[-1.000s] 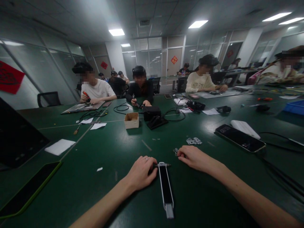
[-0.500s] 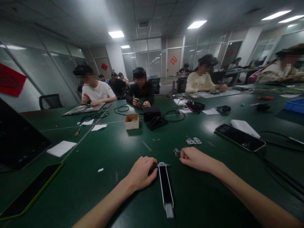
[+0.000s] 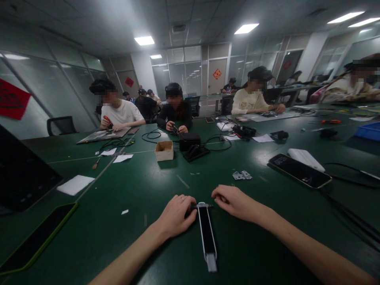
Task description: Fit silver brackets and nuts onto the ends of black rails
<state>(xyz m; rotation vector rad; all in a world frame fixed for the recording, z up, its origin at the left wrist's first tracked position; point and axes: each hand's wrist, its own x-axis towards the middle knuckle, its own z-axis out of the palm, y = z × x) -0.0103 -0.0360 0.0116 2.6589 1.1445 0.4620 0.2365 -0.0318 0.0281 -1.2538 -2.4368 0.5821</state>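
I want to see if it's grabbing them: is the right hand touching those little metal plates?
Apart. The head view shows green tabletop between the right hand and the metal plates, which lie farther forward.

Ceiling lights [image 3: 246, 28] lit the room brightly from overhead, laying soft glare across the green table [image 3: 142, 178] and leaving its near corners dim. The wide lens bowed the walls [image 3: 50, 91] at the edges; distant parts looked slightly soft.

Nothing is legible; the phone [image 3: 299, 171] seems to show digits; the red banner [image 3: 12, 99] and door diamond [image 3: 217, 74] carry blurred characters.
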